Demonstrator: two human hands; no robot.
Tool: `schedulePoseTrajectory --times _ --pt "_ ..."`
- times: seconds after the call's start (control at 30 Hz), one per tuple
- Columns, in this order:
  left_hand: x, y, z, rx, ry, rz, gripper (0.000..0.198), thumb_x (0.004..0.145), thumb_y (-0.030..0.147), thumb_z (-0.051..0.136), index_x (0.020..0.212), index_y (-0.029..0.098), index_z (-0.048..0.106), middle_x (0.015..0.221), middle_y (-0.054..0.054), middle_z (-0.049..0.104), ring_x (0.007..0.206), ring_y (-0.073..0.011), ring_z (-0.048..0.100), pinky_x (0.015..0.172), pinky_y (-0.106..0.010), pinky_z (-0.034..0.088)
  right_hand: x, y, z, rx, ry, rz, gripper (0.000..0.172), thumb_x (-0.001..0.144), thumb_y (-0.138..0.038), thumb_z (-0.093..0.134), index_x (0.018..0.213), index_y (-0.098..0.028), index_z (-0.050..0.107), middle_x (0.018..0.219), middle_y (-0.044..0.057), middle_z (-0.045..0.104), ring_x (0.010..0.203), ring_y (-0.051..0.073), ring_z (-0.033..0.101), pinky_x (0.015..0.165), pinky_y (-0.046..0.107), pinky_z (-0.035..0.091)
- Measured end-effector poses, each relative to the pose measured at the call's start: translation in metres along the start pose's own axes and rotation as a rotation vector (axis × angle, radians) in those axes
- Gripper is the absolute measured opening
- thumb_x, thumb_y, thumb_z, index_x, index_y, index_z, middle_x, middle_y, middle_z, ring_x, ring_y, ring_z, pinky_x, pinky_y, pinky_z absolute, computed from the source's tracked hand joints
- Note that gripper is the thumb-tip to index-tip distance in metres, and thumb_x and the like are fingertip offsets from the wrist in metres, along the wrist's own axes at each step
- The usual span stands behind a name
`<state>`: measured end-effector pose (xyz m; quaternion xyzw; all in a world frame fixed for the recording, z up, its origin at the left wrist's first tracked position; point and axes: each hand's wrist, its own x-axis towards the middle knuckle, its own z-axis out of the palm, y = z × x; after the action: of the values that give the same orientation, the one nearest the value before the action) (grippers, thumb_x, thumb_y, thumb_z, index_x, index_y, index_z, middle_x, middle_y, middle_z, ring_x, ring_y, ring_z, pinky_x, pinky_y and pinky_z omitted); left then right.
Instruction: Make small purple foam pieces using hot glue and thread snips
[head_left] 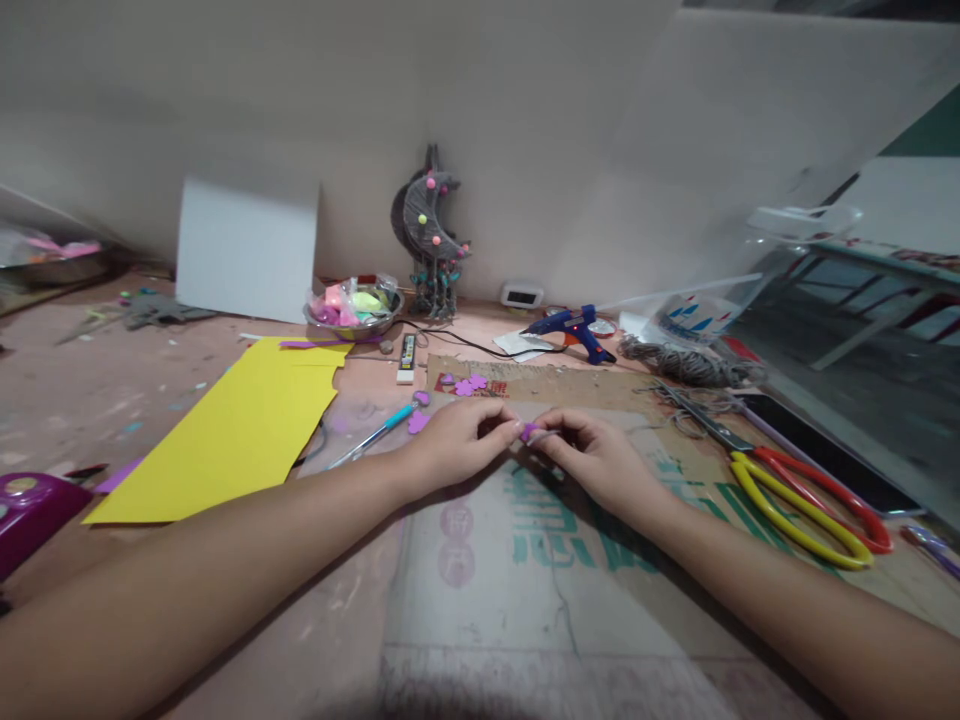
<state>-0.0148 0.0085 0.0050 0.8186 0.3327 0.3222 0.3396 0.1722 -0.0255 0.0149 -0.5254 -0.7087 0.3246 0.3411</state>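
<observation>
My left hand (pixel 469 437) and my right hand (pixel 589 455) meet over a cardboard sheet with green print (pixel 480 600). Between their fingertips is a small purple piece (pixel 529 432), pinched from both sides. A thin grey cord seems to run from it along my right fingers. Beyond my left hand, purple flower cutouts (pixel 471 385) lie on the cardboard's far edge. Another purple cutout (pixel 418 423) rests beside a blue pen (pixel 382 430) to the left.
Yellow sheets (pixel 232 430) lie left. At the right are scissors (pixel 802 500), a phone (pixel 825 450) and grey yarn (pixel 690 362). A blue glue gun (pixel 574 328), a bowl (pixel 352 310) and a moon ornament (pixel 431 220) stand behind. A magenta object (pixel 37 515) sits far left.
</observation>
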Motion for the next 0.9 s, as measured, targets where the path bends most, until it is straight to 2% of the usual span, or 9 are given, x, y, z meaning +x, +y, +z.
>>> schedulePoseTrajectory --times 0.17,0.33,0.43,0.6,0.8,0.9 --pt "0.001 -0.0002 -0.0008 -0.057 0.017 -0.054 0.024 0.086 0.031 0.043 0.077 0.016 0.059 0.076 -0.002 0.063 0.073 -0.0146 0.056 0.066 -0.025 0.041 0.0009 0.0019 0.0007 0.049 0.021 0.065 0.017 0.077 -0.033 0.056 0.082 -0.017 0.061 0.07 0.002 0.065 0.06 0.014 0.058 0.057 0.026 0.046" --pt "0.0015 -0.0008 -0.0005 -0.068 0.036 -0.078 0.027 0.087 0.035 0.042 0.077 0.016 0.059 0.075 -0.002 0.063 0.073 -0.0148 0.057 0.066 -0.025 0.042 0.0005 -0.0031 -0.0014 0.097 0.104 0.145 0.023 0.081 -0.04 0.051 0.075 -0.018 0.056 0.064 0.002 0.065 0.054 0.014 0.057 0.05 0.025 0.044" --pt "0.0011 -0.0006 -0.0006 -0.036 0.02 -0.048 0.026 0.086 0.034 0.043 0.078 0.017 0.061 0.079 -0.002 0.065 0.075 -0.0151 0.058 0.067 -0.025 0.041 0.0002 -0.0053 -0.0017 0.045 0.102 0.101 0.025 0.082 -0.04 0.05 0.074 -0.018 0.058 0.064 0.001 0.063 0.055 0.014 0.056 0.051 0.025 0.044" --pt "0.0005 0.0006 -0.001 -0.018 0.001 -0.033 0.026 0.086 0.033 0.043 0.08 0.016 0.062 0.081 -0.002 0.066 0.077 -0.0152 0.059 0.069 -0.025 0.042 0.0003 -0.0009 -0.0005 -0.066 0.048 0.024 0.023 0.08 -0.038 0.055 0.085 -0.017 0.063 0.073 0.003 0.066 0.066 0.016 0.058 0.06 0.026 0.045" --pt "0.0014 0.0005 -0.001 -0.003 -0.013 -0.034 0.026 0.086 0.032 0.044 0.084 0.016 0.064 0.084 -0.002 0.066 0.079 -0.0152 0.058 0.071 -0.024 0.042 0.0002 0.0003 0.0006 -0.125 0.02 -0.007 0.024 0.082 -0.038 0.052 0.08 -0.017 0.064 0.072 0.003 0.067 0.066 0.016 0.059 0.062 0.026 0.046" --pt "0.0018 0.0005 -0.0009 -0.019 -0.005 -0.029 0.024 0.085 0.032 0.046 0.084 0.016 0.064 0.082 -0.002 0.065 0.077 -0.0151 0.058 0.07 -0.024 0.042 -0.0002 0.0008 0.0015 -0.149 0.027 -0.024 0.022 0.083 -0.037 0.051 0.085 -0.018 0.061 0.071 0.002 0.065 0.063 0.015 0.059 0.059 0.026 0.046"
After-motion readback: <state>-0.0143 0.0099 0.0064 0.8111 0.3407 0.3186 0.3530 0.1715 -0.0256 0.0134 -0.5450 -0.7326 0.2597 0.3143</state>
